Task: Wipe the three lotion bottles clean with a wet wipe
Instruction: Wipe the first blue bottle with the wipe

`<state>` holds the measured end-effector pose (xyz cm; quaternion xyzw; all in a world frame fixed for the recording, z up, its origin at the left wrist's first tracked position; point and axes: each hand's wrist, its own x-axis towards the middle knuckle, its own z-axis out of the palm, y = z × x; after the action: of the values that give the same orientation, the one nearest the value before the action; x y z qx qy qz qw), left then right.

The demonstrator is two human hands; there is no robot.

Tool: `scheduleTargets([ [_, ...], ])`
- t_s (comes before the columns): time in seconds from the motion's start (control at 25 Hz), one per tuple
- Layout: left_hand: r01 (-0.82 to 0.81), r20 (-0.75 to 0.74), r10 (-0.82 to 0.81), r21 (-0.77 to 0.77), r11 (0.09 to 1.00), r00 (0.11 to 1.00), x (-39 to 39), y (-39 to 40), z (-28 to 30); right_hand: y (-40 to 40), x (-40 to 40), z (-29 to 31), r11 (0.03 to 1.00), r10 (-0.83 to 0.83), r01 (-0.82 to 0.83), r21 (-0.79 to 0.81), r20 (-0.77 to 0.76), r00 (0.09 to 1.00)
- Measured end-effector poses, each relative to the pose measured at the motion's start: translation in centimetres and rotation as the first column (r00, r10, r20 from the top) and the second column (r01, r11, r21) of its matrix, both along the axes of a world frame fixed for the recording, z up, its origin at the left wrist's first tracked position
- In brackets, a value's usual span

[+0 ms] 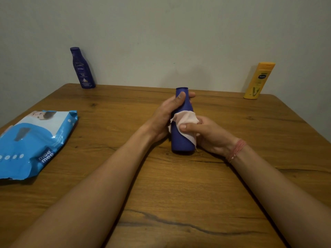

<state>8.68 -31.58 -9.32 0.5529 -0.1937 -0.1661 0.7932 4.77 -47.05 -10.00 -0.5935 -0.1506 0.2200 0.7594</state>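
A plain blue lotion bottle [181, 142] stands upright on the wooden table [161, 194] in the middle. My left hand [167, 115] grips its neck and upper body from the left. My right hand [206, 133] presses a white wet wipe [186, 122] against the bottle's right side at mid height. A dark blue Nivea bottle [82, 68] stands at the far left back edge by the wall. A yellow lotion bottle [258, 80] stands at the far right back corner.
A blue pack of wet wipes [34, 142] lies flat at the table's left edge, its top torn open. A pale wall runs right behind the table. A red thread band circles my right wrist.
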Motion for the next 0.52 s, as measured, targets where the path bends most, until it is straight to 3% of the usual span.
scheduleTargets([
  [0.16,0.279,-0.080,-0.293,-0.148,0.949,0.953,0.25,0.78,-0.11,-0.24,-0.02,-0.13,0.919,0.336,-0.315,0.236,-0.053,0.940],
  [0.28,0.312,-0.077,-0.336,-0.225,0.923,0.939,0.56,0.86,-0.32,0.18,-0.28,0.22,0.862,0.415,-0.355,0.361,-0.103,0.904],
  [0.32,0.287,-0.061,-0.309,-0.238,0.928,0.949,0.65,0.89,-0.31,0.17,-0.28,0.31,0.896,0.356,-0.306,0.323,-0.109,0.928],
  [0.4,0.179,-0.035,-0.192,-0.223,0.958,0.981,0.69,0.99,-0.26,0.04,-0.25,0.31,0.998,0.035,-0.034,0.048,-0.019,0.999],
  [0.44,0.114,-0.020,-0.120,-0.191,0.975,0.993,0.68,1.04,-0.14,0.02,-0.25,0.36,0.987,-0.130,0.137,-0.087,0.086,0.988],
  [0.52,0.005,0.008,-0.004,-0.134,0.991,1.000,0.77,1.11,0.04,0.05,-0.14,0.57,0.947,-0.264,0.295,-0.130,0.214,0.941],
])
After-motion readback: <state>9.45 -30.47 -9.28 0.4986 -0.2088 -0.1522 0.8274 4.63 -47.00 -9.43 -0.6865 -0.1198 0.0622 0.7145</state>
